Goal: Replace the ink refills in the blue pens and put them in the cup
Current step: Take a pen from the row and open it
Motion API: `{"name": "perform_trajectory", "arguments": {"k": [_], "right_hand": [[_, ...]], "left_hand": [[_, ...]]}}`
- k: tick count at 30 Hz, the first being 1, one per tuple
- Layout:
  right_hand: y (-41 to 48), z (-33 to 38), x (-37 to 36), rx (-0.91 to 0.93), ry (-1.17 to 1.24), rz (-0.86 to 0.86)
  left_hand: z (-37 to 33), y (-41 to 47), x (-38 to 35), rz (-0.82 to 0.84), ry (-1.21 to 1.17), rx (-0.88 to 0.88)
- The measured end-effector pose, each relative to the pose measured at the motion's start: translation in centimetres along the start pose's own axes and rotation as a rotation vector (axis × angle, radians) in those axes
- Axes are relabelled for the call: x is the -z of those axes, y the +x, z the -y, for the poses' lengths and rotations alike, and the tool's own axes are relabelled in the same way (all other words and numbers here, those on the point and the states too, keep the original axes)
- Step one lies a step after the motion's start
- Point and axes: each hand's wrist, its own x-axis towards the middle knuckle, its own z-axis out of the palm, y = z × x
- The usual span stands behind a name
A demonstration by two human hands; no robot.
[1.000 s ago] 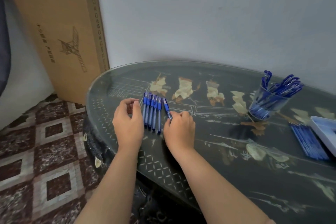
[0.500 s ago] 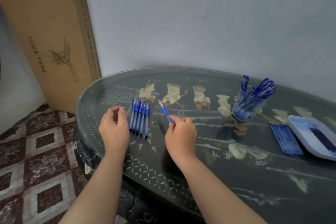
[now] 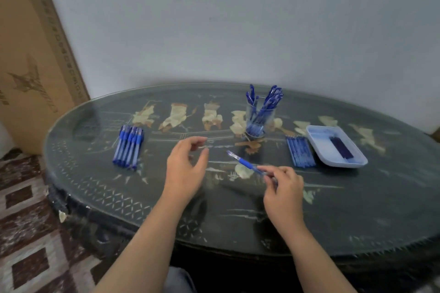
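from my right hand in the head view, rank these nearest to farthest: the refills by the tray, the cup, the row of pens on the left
From the right hand, which holds a blue pen:
1. row of refills, just ahead and slightly right, beside the tray
2. cup, farther back and slightly left
3. row of pens, far across on the left, beyond the left hand

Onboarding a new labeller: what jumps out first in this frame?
The right hand pinches a single blue pen over the middle of the dark table, with the left hand empty beside it. Next come the clear cup packed with blue pens at the back, a row of pens lying on the left, and loose refills beside a pale tray on the right.
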Motion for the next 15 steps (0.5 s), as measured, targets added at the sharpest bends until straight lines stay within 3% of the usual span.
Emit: {"name": "perform_trajectory", "arguments": {"k": [5, 15], "right_hand": [[1.0, -2.0, 1.2, 0.044, 0.043, 0.016], [2.5, -3.6, 1.4, 0.012, 0.149, 0.141]], "left_hand": [[-2.0, -1.7, -4.5, 0.123, -0.093, 0.061], [-0.9, -2.2, -6.6, 0.114, -0.049, 0.094]]}}
